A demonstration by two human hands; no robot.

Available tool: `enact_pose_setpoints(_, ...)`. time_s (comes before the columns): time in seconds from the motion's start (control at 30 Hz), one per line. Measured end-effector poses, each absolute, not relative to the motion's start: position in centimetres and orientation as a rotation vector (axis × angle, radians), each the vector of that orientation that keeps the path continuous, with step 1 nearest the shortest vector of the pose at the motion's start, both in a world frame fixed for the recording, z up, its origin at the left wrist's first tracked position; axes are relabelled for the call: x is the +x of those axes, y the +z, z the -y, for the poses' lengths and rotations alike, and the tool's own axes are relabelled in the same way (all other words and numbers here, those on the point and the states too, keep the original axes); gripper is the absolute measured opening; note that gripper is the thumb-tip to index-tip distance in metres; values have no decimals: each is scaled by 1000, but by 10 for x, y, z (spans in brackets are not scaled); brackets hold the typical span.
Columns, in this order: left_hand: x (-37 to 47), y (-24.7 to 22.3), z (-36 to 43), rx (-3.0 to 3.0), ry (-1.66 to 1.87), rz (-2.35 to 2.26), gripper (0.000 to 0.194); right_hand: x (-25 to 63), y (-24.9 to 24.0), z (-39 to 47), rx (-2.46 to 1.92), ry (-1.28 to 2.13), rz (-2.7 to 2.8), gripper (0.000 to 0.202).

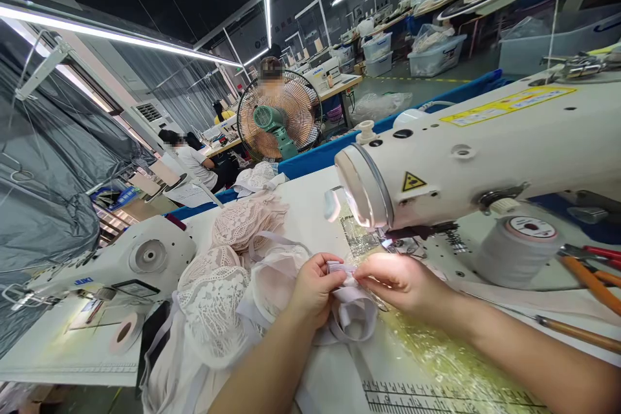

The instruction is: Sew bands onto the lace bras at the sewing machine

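My left hand [315,288] pinches a pale lilac elastic strap [352,314] between thumb and fingers, in front of the sewing machine's needle area. Close on its right, my right hand [400,278] is closed on the same strap's end, fingertips together. Below both hands the strap hangs in a loop. White and pale pink lace bra cups [218,310] lie in a pile to the left of my left hand, with lilac straps among them. The white sewing machine head [369,187] stands just beyond my hands; its needle is hard to make out.
On the right are a grey thread cone [519,252], orange-handled scissors [589,284] and a wooden-handled tool [577,333]. A printed ruler [436,398] runs along the front edge. Another sewing machine [140,259] stands left. Beyond are a large fan [279,116] and a seated person [194,162].
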State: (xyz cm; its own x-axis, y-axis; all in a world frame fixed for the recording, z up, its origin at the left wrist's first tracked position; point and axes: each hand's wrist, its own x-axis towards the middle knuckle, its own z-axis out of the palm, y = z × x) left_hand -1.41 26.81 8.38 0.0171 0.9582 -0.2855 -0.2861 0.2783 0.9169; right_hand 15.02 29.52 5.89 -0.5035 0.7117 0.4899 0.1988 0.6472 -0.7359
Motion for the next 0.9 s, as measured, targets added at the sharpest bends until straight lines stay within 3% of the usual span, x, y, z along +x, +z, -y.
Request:
enact_pose_setpoints(0.4, -14, 84, -269, 763, 1171, -1107, 37, 152, 58, -297, -676, 379, 2261, 31)
enact_pose_setpoints(0.73, -14, 84, -268, 769, 1181, -1125, 38, 152, 53, -298, -663, 419, 2234, 28)
enact_pose_setpoints(0.9, -14, 84, -268, 770, 1186, -1128, 38, 154, 61, -295, -695, 603, 2121, 23)
